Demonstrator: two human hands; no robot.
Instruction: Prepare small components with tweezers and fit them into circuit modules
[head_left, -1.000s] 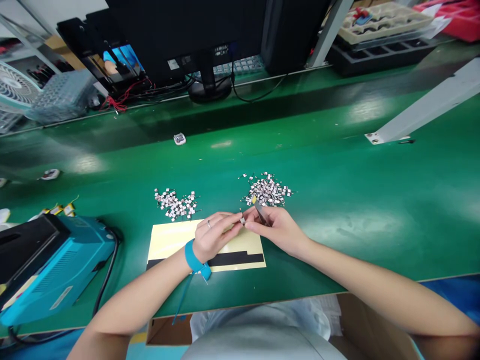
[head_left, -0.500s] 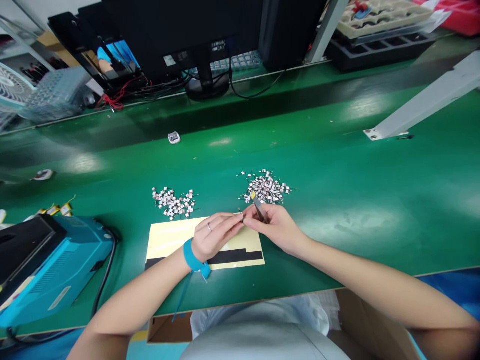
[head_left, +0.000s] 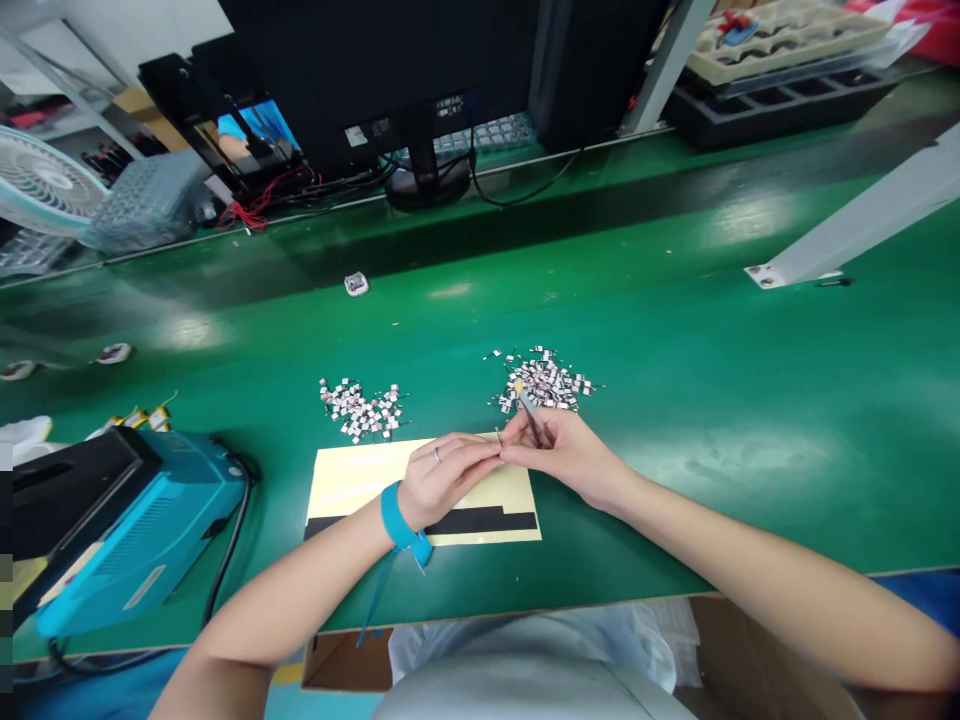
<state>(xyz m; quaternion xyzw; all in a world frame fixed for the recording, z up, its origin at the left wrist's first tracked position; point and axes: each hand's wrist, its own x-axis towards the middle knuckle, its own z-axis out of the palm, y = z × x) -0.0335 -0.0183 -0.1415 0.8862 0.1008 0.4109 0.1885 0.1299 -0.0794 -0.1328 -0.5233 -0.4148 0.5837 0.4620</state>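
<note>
My left hand point(head_left: 448, 474), with a ring and a blue wrist strap point(head_left: 399, 516), is pinched over a yellow sheet point(head_left: 352, 470) that bears black strips point(head_left: 480, 521). Its fingertips meet those of my right hand point(head_left: 564, 452) at a tiny dark part too small to make out. Metal tweezers point(head_left: 531, 412) with a yellow end rest within my right hand, pointing up and away. Just beyond that hand lies a heap of small white components point(head_left: 547, 382) with dark leads. A second, smaller heap point(head_left: 362, 408) is behind the sheet's left part.
A blue and black machine point(head_left: 142, 530) with a black cable stands at the left. Behind are a monitor stand point(head_left: 427, 185), a fan point(head_left: 49, 180) and stacked trays point(head_left: 787, 90). A grey metal post point(head_left: 862, 215) slants at the right. A small white part point(head_left: 356, 284) lies mid-table.
The whole view has shifted slightly, so things appear a little further right. Both hands remain together at the fingertips, and the tweezers are still in my right hand.
</note>
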